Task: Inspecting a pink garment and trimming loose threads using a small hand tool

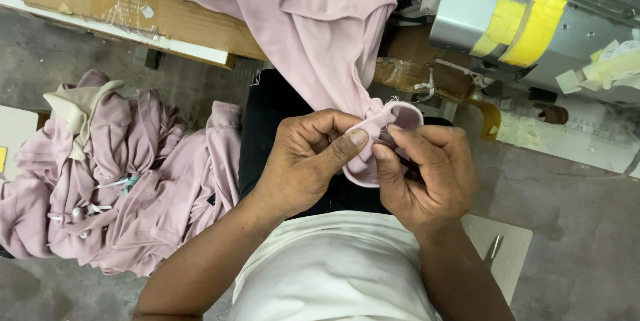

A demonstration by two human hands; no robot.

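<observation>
A pale pink garment (320,21) hangs down from the wooden table edge into my lap. Its lower end, a small folded piece of pink cloth (393,118), is pinched between both hands. My left hand (303,161) grips it with the thumb pressed on the fold. My right hand (427,174) closes on the same fold from the right, fingertips touching the left thumb. Both hands sit above my lap, over dark trousers and a white shirt.
A heap of pink garments (113,181) with a beige piece lies on the left. A grey sewing machine (533,14) wrapped with yellow tape stands at the top right on the wooden table (193,28). Small metal snips (493,248) rest on a board at my right.
</observation>
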